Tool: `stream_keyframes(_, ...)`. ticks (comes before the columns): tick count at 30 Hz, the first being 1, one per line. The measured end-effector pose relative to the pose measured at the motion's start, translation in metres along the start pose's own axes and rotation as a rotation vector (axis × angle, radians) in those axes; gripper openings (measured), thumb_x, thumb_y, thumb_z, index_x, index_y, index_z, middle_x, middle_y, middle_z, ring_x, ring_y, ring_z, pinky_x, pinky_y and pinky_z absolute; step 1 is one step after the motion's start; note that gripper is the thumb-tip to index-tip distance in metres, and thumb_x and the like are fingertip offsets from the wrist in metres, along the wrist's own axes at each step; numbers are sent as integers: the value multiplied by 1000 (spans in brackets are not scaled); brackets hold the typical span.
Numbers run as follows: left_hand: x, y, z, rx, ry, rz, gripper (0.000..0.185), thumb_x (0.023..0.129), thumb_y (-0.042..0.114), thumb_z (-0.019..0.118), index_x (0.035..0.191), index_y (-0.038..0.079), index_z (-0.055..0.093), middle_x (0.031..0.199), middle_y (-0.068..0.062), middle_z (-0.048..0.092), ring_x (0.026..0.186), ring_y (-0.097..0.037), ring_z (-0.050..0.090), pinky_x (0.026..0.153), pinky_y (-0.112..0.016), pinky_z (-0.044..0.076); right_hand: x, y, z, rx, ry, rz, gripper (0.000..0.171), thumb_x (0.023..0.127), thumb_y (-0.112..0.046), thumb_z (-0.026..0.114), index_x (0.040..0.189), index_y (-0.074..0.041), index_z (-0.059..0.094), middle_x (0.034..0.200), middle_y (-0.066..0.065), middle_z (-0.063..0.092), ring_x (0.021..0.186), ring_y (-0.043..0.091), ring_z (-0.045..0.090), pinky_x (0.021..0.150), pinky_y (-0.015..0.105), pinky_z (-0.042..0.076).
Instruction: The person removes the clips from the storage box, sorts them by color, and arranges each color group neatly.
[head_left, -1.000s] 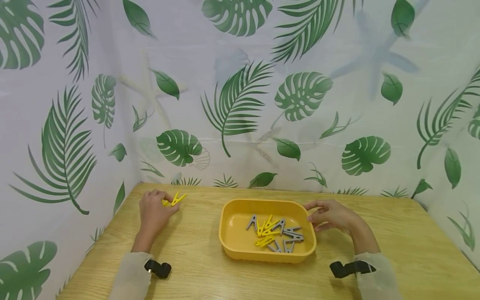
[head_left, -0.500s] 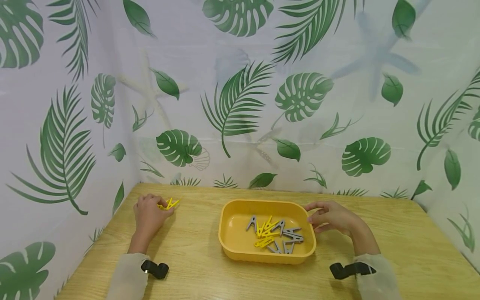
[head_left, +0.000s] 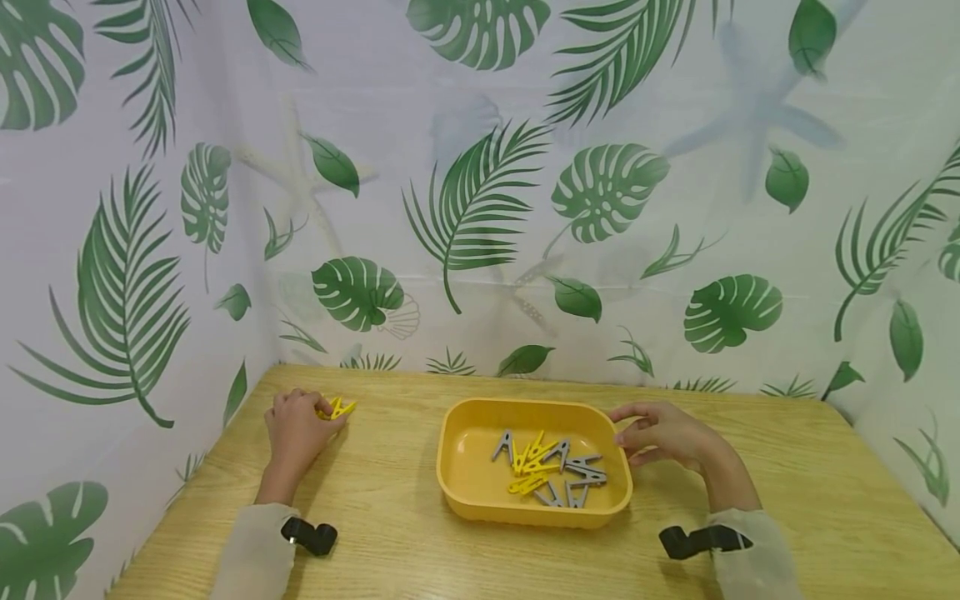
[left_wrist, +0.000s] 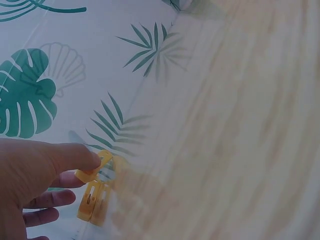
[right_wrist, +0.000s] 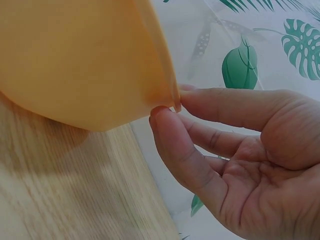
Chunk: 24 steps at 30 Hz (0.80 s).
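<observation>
In the head view, my left hand (head_left: 298,425) is at the table's far left. Its thumb and fingers hold a yellow clothespin (head_left: 342,408), partly hidden by the hand. The left wrist view shows the thumb over the clothespin (left_wrist: 95,171), with another yellow piece (left_wrist: 90,201) just below; I cannot tell if that is a second clothespin. A yellow plastic basin (head_left: 480,510) stands right of centre, with several yellow clothespins (head_left: 532,483) and grey clothespins (head_left: 587,473) lying loose inside. My right hand (head_left: 671,435) pinches the basin's right rim between thumb and index finger.
Everything stands on a wood-grain table (head_left: 390,533). White curtain walls (head_left: 480,333) printed with green leaves border its back and sides. A black wrist camera (head_left: 309,536) sits on the left sleeve, another black camera (head_left: 701,540) on the right one.
My left hand has moved a little left and lowered the yellow clothespin towards the table, coming almost to rest over the last half second. The right hand and the basin have stayed put.
</observation>
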<state>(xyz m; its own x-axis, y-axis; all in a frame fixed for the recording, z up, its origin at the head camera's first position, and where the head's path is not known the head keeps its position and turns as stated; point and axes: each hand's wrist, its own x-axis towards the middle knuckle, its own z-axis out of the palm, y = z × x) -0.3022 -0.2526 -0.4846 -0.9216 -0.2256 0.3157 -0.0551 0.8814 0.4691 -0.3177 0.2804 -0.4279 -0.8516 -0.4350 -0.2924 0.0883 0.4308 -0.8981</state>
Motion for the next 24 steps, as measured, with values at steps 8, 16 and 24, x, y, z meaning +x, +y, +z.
stream_keyframes(8, 1, 1, 1, 17, -6, -9, 30, 81, 30, 85, 82, 4, 71, 99, -21, 63, 102, -43, 49, 88, -60, 35, -1, 2, 0, -1, 1, -1, 56, 96, -16, 70, 141, 8, 48, 100, 7, 72, 89, 20, 71, 81, 38, 61)
stream_keyframes(16, -1, 2, -1, 20, -28, -33, 31, 82, 32, 85, 85, 5, 70, 99, -20, 62, 103, -43, 49, 90, -60, 36, -1, 2, 1, -10, 3, -10, 56, 96, -17, 70, 141, 8, 49, 102, 9, 72, 89, 20, 71, 81, 38, 61)
stream_keyframes(24, -1, 7, -5, -4, -16, -5, 29, 83, 30, 83, 90, 4, 72, 107, -22, 64, 104, -44, 49, 89, -59, 36, -2, -1, 1, -8, 4, -11, 56, 96, -16, 70, 141, 9, 48, 101, 10, 71, 89, 20, 71, 82, 39, 61)
